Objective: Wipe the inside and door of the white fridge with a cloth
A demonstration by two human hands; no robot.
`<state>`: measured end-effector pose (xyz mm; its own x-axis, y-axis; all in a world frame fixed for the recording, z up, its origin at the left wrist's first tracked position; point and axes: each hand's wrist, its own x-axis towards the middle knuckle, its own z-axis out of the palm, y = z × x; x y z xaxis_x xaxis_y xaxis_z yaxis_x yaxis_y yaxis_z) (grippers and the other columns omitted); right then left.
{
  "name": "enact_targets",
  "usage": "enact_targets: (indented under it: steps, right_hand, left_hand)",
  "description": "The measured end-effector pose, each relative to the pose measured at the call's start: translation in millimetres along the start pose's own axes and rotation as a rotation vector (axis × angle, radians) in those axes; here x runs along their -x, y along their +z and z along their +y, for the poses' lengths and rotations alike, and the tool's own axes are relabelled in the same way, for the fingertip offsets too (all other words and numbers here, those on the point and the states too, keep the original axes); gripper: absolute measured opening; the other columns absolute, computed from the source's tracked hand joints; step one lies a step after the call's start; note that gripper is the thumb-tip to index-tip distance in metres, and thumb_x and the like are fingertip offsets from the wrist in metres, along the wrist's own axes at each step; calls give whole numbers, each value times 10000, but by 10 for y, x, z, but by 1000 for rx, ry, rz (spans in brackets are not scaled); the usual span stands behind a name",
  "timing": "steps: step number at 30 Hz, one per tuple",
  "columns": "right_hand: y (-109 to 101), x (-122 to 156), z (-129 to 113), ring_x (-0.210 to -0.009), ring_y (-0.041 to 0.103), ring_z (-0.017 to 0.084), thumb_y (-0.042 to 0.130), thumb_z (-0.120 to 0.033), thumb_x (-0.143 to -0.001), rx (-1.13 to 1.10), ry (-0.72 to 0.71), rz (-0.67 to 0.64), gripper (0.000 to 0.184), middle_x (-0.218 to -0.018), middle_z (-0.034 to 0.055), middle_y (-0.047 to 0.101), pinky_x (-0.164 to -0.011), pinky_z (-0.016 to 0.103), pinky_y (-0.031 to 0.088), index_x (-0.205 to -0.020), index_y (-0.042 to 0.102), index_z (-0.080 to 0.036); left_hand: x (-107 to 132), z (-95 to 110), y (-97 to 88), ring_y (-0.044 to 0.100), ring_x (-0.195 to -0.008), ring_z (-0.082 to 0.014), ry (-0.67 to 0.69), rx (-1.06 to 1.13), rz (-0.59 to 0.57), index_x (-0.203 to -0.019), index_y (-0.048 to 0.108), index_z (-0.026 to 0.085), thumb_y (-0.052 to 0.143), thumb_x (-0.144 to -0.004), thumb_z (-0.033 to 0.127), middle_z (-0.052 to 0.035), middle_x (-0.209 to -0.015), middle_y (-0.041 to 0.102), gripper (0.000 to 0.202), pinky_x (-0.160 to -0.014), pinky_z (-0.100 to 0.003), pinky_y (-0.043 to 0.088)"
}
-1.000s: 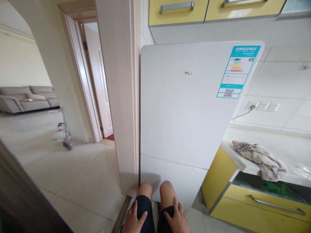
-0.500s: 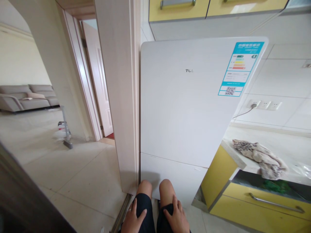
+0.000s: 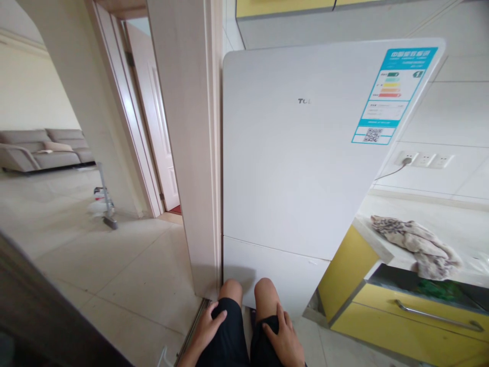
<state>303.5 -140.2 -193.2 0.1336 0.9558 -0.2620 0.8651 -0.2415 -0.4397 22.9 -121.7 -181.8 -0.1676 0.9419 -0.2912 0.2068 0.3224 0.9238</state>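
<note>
My left hand (image 3: 207, 326) rests on my left thigh, its thumb lying across the dark shorts (image 3: 227, 331) and nothing held. On the other thigh lies my right hand (image 3: 286, 339), fingers spread near the bare knee, also holding nothing. Just in front of my knees stands a white two-door fridge (image 3: 282, 168) with both doors closed. It carries a TCL logo and a blue-and-white energy label (image 3: 395, 97) at its upper right.
A doorway post (image 3: 183, 153) stands left of the fridge, with a floor track below it. To the right, a patterned cloth (image 3: 418, 244) lies on the counter above a yellow drawer (image 3: 412, 326). A broom (image 3: 107, 204) and a grey sofa (image 3: 49, 148) are in the room at left.
The view has tilted down slightly, so the upper cabinets show less. My left hand has slid back a little along the thigh; the right hand stays on its thigh.
</note>
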Motion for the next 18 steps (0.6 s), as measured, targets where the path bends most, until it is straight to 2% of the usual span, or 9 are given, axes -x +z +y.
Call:
enact_targets:
  steps: [1,2,4,6,9,11,14,18]
  right_hand:
    - [21,-15,34,-1416,524,343,472,-437,-1018,-13,-4,-3,762,-1645,178,383,-1111,470,475,-1677,215,-153]
    - [42,-30,65,-1410,533,338,467,-443,-1020,-25,-9,-3,754,-1644,173,387,-1109,466,479,-1676,223,-163]
    - [78,-53,107,-1406,539,335,471,-446,-1016,-32,-25,12,746,-1635,172,403,-1120,460,473,-1672,246,-168]
    - [96,-65,124,-1416,529,336,478,-445,-1014,-19,-35,25,750,-1631,175,410,-1140,457,456,-1669,253,-158]
    - [95,-63,125,-1432,513,326,479,-438,-1020,5,-30,8,753,-1642,172,390,-1157,439,442,-1671,241,-145]
    - [91,-57,133,-1443,502,313,489,-428,-1024,4,-32,-12,756,-1654,170,370,-1161,416,439,-1673,233,-137]
    - [104,-49,166,-1465,477,292,513,-407,-1023,-9,-46,-25,761,-1664,157,358,-1167,378,434,-1676,228,-137]
    - [151,-56,212,-1475,466,284,538,-407,-1015,-19,-52,-11,768,-1654,158,379,-1162,355,443,-1672,249,-134]
  left_hand:
    - [-64,132,-31,549,-1414,-399,30,111,13,-1280,659,53,749,-533,727,-280,-1443,622,1010,-1215,-420,425]
    - [-129,295,-59,587,-1386,-356,74,181,11,-1245,677,114,713,-593,751,-228,-1425,656,913,-1171,-391,477]
    - [-269,685,-104,662,-1290,-353,178,515,41,-1199,684,139,756,-674,659,-220,-1353,703,742,-1112,-468,529]
    - [-439,1101,-140,699,-1216,-366,297,705,121,-1132,701,121,780,-698,609,-247,-1282,726,657,-1076,-540,538]
    - [-754,1634,-194,693,-1220,-333,390,767,137,-1149,701,134,682,-763,674,-231,-1309,716,664,-1073,-533,532]
    - [-969,1895,-232,677,-1248,-322,447,784,140,-1178,700,130,558,-835,729,-234,-1328,703,704,-1087,-522,517]
    - [-1232,2180,-285,653,-1288,-308,536,793,140,-1209,697,121,407,-897,768,-238,-1347,689,774,-1137,-507,478]
    - [-1451,2434,-330,603,-1364,-291,616,766,145,-1237,697,125,352,-926,779,-234,-1419,648,802,-1216,-472,400]
